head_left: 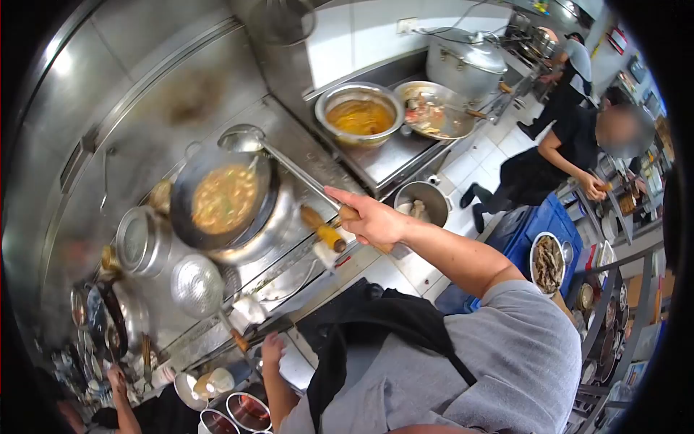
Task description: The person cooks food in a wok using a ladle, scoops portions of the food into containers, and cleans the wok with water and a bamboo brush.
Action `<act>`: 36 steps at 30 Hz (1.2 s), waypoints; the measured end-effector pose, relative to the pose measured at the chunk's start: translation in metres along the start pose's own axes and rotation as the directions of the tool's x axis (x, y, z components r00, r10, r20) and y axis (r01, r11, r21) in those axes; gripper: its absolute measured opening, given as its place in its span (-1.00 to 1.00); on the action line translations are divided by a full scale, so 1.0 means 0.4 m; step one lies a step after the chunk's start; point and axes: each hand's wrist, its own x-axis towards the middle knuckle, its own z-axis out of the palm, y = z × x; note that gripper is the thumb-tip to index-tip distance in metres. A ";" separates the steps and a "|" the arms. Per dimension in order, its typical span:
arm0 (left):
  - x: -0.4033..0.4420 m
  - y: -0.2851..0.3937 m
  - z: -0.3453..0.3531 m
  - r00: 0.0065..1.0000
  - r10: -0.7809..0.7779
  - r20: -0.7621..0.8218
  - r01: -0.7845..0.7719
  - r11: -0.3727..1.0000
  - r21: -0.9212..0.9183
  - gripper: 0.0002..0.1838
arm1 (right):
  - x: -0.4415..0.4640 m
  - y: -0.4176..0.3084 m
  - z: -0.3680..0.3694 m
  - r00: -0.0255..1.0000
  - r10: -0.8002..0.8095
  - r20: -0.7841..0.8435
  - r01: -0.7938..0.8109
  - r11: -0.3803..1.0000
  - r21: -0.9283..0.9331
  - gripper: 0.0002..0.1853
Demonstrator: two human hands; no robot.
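Gripping steel ladle [296,170] by wooden handle [383,248] in right hand [377,220], reaching toward 10 o'clock, to wok [189,173]. Likely stiff, bowl-heavy; best held by wood. Cannot tell grip of left hand [272,350], near skimmer [196,286] at 7 o'clock.

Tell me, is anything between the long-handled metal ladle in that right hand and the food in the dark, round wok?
Only the rim of the wok; nothing else visible. The ladle has its bowl beside that rim, and the brownish food lies uncovered.
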 end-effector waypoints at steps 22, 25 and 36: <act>-0.037 -0.270 -0.075 0.878 -0.155 0.453 0.248 0.957 -0.152 -0.58 | 0.173 0.379 0.212 0.920 -0.346 -0.184 0.136 0.723 -0.678 -0.12; -0.123 -0.448 -0.078 0.746 -0.428 0.509 0.575 0.801 -0.168 -0.57 | 0.138 0.645 0.083 0.972 -0.023 -0.232 -0.153 0.689 -0.709 -0.15; -0.095 -0.353 0.245 0.903 -0.430 -0.029 0.392 0.847 -0.361 -0.42 | 0.438 0.534 0.078 0.736 0.538 0.412 -0.052 0.651 -0.757 -0.43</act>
